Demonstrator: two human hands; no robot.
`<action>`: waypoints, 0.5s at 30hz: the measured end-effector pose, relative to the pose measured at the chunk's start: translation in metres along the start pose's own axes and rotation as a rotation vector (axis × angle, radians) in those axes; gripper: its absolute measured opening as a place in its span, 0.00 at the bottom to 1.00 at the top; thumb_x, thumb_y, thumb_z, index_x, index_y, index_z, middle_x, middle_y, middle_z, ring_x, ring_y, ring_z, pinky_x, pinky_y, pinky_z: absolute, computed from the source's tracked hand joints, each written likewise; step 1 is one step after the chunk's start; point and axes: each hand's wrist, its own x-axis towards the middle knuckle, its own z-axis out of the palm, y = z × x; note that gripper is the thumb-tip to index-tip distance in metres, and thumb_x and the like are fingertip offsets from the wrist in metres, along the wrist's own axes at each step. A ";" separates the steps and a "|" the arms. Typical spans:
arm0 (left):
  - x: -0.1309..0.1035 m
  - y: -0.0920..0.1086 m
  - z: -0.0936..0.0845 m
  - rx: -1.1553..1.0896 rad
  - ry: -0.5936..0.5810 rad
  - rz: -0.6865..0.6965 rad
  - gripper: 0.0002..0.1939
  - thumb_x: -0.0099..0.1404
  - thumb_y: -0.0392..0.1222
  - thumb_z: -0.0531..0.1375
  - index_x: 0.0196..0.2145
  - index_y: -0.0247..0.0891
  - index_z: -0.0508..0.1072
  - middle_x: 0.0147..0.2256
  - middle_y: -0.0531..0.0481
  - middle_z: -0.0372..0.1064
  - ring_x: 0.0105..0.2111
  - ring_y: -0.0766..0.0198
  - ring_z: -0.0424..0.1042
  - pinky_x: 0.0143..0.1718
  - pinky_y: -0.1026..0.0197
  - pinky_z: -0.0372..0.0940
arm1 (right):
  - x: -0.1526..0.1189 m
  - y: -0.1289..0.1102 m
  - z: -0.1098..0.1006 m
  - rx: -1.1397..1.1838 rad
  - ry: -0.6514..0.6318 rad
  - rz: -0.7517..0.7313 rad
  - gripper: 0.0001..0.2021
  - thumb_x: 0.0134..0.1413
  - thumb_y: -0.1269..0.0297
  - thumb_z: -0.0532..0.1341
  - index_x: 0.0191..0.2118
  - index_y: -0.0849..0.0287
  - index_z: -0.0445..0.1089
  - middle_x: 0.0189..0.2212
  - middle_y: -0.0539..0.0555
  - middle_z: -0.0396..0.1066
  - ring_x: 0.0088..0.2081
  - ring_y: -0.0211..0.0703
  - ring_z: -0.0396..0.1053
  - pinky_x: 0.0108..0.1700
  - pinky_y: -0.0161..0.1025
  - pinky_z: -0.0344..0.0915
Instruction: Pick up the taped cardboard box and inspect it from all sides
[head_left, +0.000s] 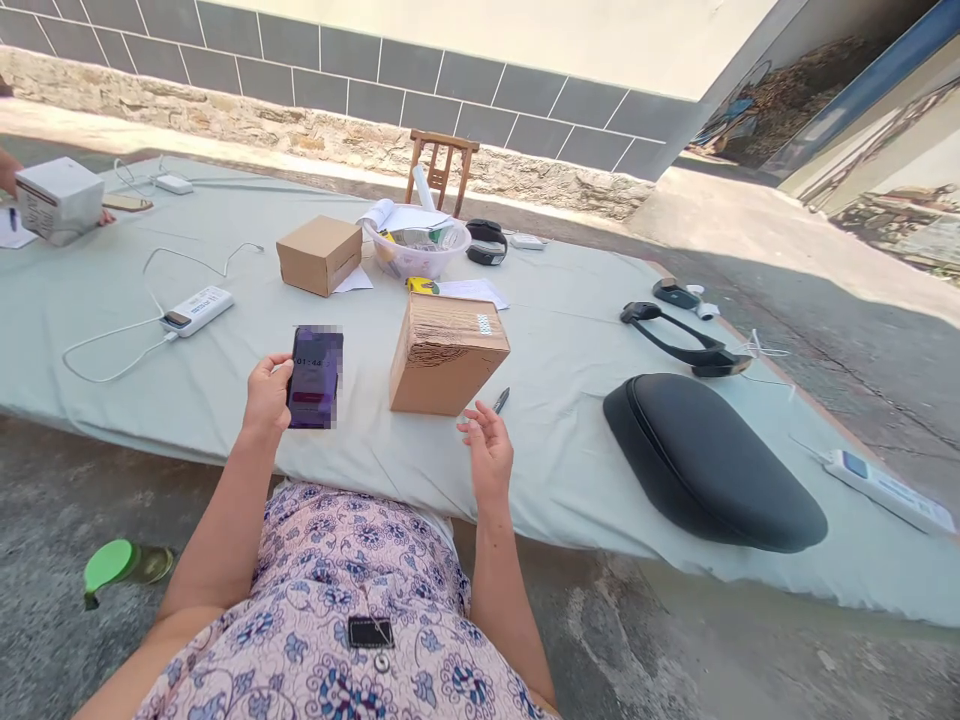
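The phone, probably stiff, slick and fragile, best taken by its side edges, is gripped above the table by the left hand, while the empty, half-curled right hand is held near the cardboard box.

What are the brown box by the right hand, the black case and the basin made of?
The brown box looks like matte cardboard: dull brown faces, square edges. The black case has a soft sheen and a seam: leatherette or moulded plastic, unclear which. The basin is probably smooth plastic, judging by its thin, pale pink wall.
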 end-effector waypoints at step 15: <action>0.053 -0.022 -0.028 0.145 0.121 0.049 0.06 0.55 0.40 0.60 0.30 0.38 0.65 0.25 0.55 0.64 0.25 0.67 0.67 0.30 0.64 0.66 | 0.041 0.027 0.010 -0.210 0.046 0.090 0.40 0.57 0.57 0.56 0.73 0.53 0.42 0.68 0.66 0.54 0.46 0.44 0.73 0.42 0.41 0.74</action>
